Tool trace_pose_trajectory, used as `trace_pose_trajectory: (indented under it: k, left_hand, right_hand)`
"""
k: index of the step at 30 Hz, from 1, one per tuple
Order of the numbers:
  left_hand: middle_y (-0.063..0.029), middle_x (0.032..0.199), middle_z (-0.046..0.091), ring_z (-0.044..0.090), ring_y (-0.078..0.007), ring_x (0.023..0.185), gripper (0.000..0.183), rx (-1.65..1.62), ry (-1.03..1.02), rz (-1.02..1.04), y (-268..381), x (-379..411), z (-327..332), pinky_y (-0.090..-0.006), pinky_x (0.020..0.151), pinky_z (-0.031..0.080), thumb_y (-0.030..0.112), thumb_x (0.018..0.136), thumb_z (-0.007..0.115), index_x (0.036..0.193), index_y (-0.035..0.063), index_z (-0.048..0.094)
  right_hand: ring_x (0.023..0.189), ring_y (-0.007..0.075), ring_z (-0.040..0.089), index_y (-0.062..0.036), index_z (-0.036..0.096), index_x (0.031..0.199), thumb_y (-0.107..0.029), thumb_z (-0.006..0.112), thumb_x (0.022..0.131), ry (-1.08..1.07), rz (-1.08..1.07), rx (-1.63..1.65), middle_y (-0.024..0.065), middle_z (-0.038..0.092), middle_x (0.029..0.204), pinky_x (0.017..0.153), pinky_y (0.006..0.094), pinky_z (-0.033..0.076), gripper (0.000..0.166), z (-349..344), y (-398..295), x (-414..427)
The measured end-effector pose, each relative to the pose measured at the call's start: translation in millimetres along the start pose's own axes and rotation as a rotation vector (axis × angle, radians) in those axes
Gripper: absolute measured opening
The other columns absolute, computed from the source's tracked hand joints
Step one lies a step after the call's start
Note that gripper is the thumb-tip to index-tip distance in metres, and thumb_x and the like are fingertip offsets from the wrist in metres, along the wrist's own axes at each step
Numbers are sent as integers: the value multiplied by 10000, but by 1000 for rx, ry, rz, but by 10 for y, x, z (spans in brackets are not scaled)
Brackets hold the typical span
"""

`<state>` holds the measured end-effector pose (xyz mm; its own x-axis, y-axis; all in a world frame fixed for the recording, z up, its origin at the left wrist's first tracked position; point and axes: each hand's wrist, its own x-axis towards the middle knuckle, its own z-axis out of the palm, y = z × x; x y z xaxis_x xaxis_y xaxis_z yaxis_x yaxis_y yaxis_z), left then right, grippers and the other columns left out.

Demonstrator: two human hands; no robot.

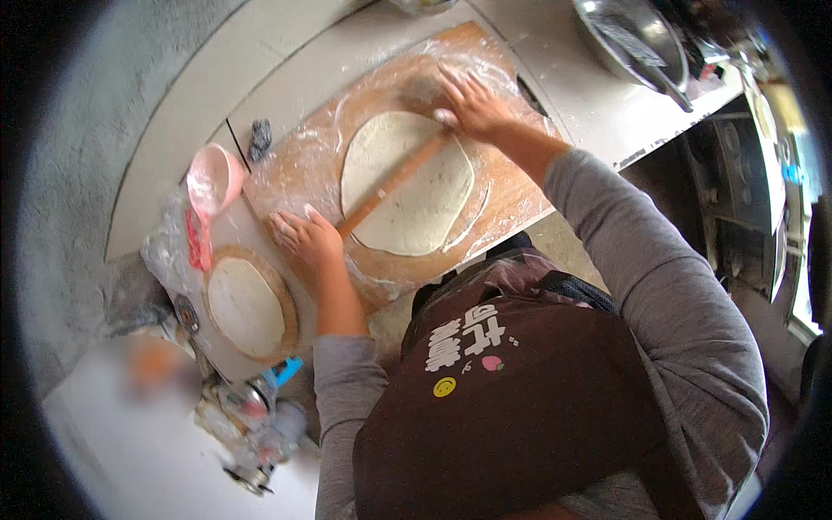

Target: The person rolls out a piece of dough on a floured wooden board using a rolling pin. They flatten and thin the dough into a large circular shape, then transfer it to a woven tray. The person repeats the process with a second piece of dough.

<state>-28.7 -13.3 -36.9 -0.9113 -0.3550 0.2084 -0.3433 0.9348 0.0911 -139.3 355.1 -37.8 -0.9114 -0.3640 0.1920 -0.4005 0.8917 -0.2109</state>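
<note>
A round, flat sheet of dough (416, 201) lies on a floured wooden board (305, 153). Across it runs a wooden rolling pin (393, 182), slanting from lower left to upper right. My left hand (309, 237) presses on the pin's lower end, its fingers stretched out past it over the board. At the upper end my right hand (474, 107) has its palm on the pin, with fingers extended and flour on the thumb. Both palms hide the tips of the pin.
Left of the board are a pink scoop (214, 179) with flour, a crumpled dark packet (260, 140) and clear plastic bags (170, 244). A second dough sheet (247, 305) lies on a round board (290, 318). A metal basin (608, 49) stands at upper right.
</note>
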Motion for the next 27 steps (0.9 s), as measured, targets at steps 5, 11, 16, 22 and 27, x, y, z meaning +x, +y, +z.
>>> trace_pose_trajectory:
  k: [5,11,16,22,27]
  left_hand:
    - [-224,1518,213,222,-349,1405,672,23,-24,-262,54,-139,-52,-465,1138,195,367,958,417,1418,-99,263]
    - [-269,1483,258,262,-411,1374,662,-131,-35,118,648,-1286,-468,-517,1117,215,352,952,425,1416,-95,270]
    - [-276,1472,269,273,-425,1362,669,-166,-111,59,895,-1897,-507,-508,1115,225,345,946,448,1413,-98,267]
    - [-255,1485,264,248,-389,1384,688,-61,32,-175,761,-894,-125,-474,1143,190,328,927,504,1411,-101,270]
    - [-252,1473,293,274,-382,1374,662,-82,87,-171,715,-682,-55,-470,1144,197,327,921,500,1398,-91,308]
  right_hand:
    - [1407,276,251,-105,192,1491,-559,384,936,-126,51,-124,82,254,1538,1178,397,136,743,27,-183,501]
    - [1418,240,237,-84,255,1470,-480,448,926,-158,-343,-22,95,274,1525,1179,407,159,701,-400,637,-696]
    - [1427,254,213,-77,204,1483,-470,483,915,-336,-367,76,118,220,1541,1179,417,155,745,-751,834,-1157]
    - [1418,266,229,-68,209,1480,-498,372,964,-111,-373,-31,119,206,1547,1177,411,151,691,-207,684,22]
    - [1401,282,263,-61,289,1454,-408,390,981,-88,-263,1,126,296,1512,1163,412,185,595,-221,451,239]
